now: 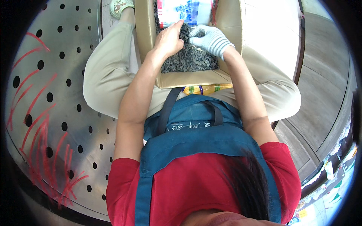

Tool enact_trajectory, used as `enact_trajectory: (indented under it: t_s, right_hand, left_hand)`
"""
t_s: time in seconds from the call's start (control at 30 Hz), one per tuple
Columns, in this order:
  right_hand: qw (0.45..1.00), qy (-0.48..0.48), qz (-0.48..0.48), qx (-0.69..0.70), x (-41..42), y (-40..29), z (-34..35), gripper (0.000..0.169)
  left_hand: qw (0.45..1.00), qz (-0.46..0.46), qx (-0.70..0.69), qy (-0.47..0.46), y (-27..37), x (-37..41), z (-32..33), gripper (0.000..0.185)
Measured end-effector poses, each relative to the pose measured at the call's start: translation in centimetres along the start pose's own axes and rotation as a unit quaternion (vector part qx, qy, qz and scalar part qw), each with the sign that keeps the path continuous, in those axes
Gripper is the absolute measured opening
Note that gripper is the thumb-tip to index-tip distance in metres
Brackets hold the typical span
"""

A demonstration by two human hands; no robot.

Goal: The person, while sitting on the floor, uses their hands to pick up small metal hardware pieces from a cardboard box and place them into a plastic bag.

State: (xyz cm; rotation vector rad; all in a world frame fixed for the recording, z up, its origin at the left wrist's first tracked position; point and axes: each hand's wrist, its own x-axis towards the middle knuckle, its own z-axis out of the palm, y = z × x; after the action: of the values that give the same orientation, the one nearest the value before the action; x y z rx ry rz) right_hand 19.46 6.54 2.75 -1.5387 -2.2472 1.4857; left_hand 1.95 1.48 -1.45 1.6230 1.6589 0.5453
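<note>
A cardboard box stands between the person's legs, with a layer of dark, crinkled dried pieces inside, perhaps black fungus. My bare left hand is over the box's left part, fingers at a clump of the dark pieces. Opposite it, my right hand, in a white and grey striped glove, curls its fingers at the same clump; whether either hand grips it is unclear. Just beyond both hands lies a clear plastic package with blue and red print, on top of the dark pieces and cut off by the frame.
A perforated metal panel with red marks fills the left side. A yellow patterned item shows under the box's near edge. Crossed legs flank the box, and a white surface lies to its right.
</note>
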Motion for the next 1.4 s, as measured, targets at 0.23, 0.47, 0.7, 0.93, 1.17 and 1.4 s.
enact_trajectory:
  t_s: [0.23, 0.47, 0.7, 0.93, 1.17, 1.4]
  right_hand:
    - [0.992, 0.123, 0.007, -0.04, 0.5, 1.4, -0.5, 0.036]
    - [0.858, 0.209, 0.124, 0.452, 1.7, 6.6, 1.3, 0.03]
    - [0.668, -0.098, -0.147, 0.723, 3.8, 6.0, 3.8, 0.063]
    - [0.651, -0.051, -0.264, 0.71, 0.8, -0.9, -0.2, 0.068]
    - [0.504, -0.098, -0.285, 0.809, 0.3, -3.0, -2.2, 0.076]
    - [0.485, -0.126, -0.31, 0.808, -2.6, -5.1, -3.1, 0.077]
  left_hand:
    - [1.0, 0.02, -0.008, 0.014, 0.5, -0.3, 0.5, 0.071]
    - [0.994, -0.03, -0.087, -0.056, 7.0, -1.8, -4.0, 0.069]
    - [0.97, 0.026, -0.226, -0.088, 16.5, -2.3, -13.6, 0.068]
    - [0.978, 0.071, -0.199, -0.004, 22.9, -3.4, -18.1, 0.06]
    - [0.858, 0.223, -0.433, 0.164, 19.3, -4.6, -13.8, 0.079]
    - [0.943, 0.123, -0.248, 0.184, 18.4, -4.7, -9.5, 0.118]
